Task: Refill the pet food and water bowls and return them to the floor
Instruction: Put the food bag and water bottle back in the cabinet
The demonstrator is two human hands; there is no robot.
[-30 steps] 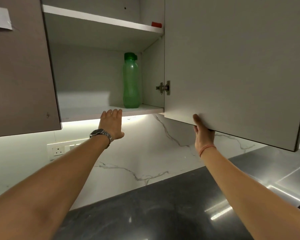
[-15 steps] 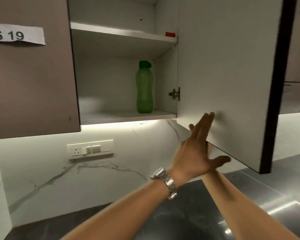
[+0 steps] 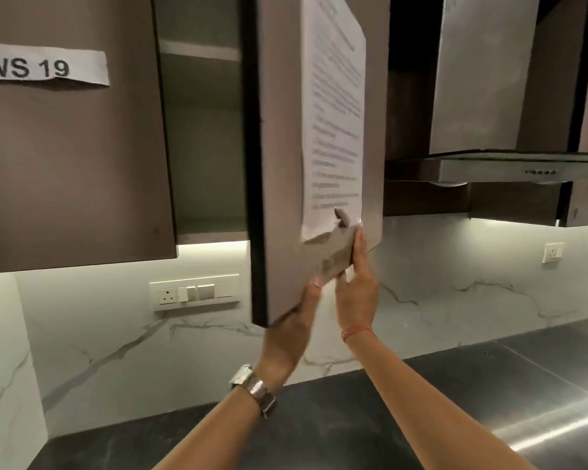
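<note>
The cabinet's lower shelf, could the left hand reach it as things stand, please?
Probably not directly: the cabinet door stands between the left hand and the lower shelf.

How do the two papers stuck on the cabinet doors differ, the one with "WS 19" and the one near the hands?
The WS 19 label is a short, wide strip with a few large bold characters; the printed sheet is a tall page filled with small lines of text, too blurred to read. The label sits on a closed door; the sheet is on the partly open door that both hands touch. Both are white paper.
</note>
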